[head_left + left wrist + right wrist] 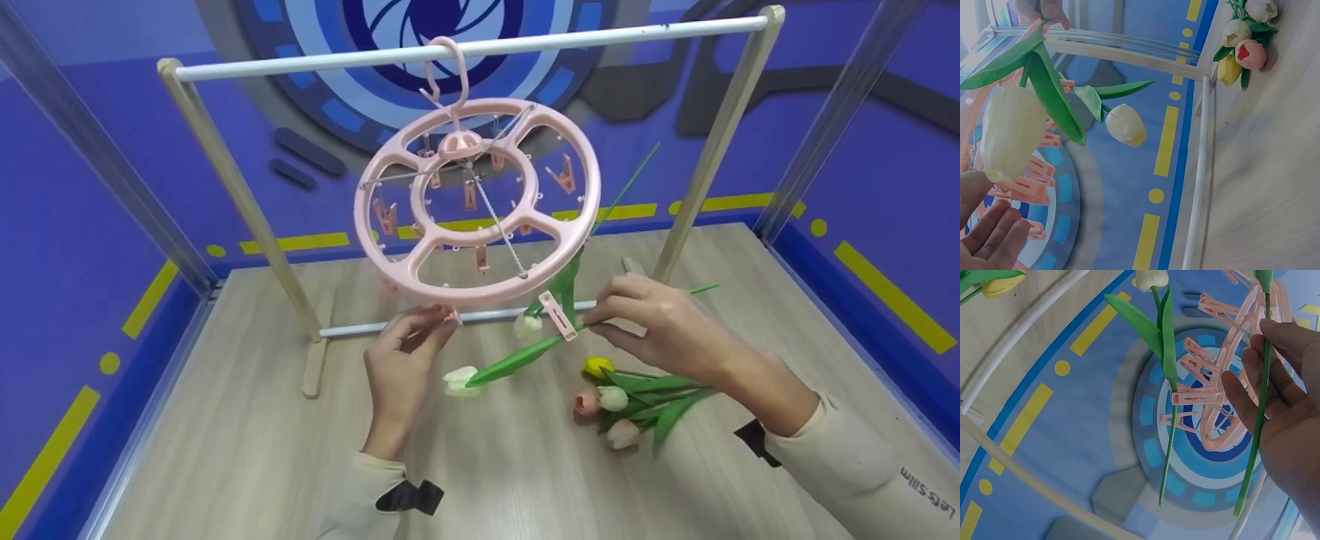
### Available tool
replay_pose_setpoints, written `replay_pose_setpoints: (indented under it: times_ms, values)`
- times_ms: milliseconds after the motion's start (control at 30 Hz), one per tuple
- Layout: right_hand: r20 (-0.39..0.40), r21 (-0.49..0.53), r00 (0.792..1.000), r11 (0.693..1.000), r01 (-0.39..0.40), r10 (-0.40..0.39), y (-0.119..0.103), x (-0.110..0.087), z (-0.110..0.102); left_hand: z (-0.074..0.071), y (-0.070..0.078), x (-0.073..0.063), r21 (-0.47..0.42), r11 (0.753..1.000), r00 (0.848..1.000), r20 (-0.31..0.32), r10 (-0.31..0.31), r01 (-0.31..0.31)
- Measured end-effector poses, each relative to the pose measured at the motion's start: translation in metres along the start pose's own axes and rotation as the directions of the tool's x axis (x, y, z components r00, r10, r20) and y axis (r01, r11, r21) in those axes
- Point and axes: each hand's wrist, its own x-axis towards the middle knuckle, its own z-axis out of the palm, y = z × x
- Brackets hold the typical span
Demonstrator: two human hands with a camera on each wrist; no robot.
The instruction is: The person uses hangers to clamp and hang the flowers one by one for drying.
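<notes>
A pink round clip hanger [427, 291] hangs tilted by its hook from a white rail. At its near rim my left hand [397, 367] pinches a small pink clip [453, 316] between thumb and fingers. My right hand [660, 322] holds the green stem of a white tulip [460, 379], whose bloom points left and down; in the right wrist view the stem [1258, 422] runs across the fingers. Another pink clip [557, 315] overlaps this tulip in the head view. A second white tulip [1152, 279] hangs bloom-down, its stem in a clip [1196, 396].
Several yellow, white and pink tulips [613, 397] lie on the wooden table [510, 480] below my right forearm. The rack's wooden posts [240, 195] stand on both sides, with a low white bar [360, 329] between them. Blue printed walls [97, 187] enclose the table.
</notes>
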Motion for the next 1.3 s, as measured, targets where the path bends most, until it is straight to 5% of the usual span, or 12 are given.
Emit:
replay_pose_setpoints:
  times_ms: [333,700,1300]
  values:
    - [0.024,-0.068,0.999,0.997,-0.032,0.033,-0.001,-0.002,-0.001,-0.004,0.01,-0.004,0.028,0.999,1.0,0.009,0.028,-0.029]
    - [0.036,-0.112,0.998,0.993,-0.045,0.049,0.001,-0.002,0.0,-0.011,0.028,-0.009,-0.076,0.996,0.998,0.042,0.05,-0.046]
    - [-0.012,-0.124,0.999,0.991,-0.043,0.042,0.006,-0.005,0.003,-0.008,0.047,-0.016,-0.101,0.991,0.986,0.131,0.101,-0.088]
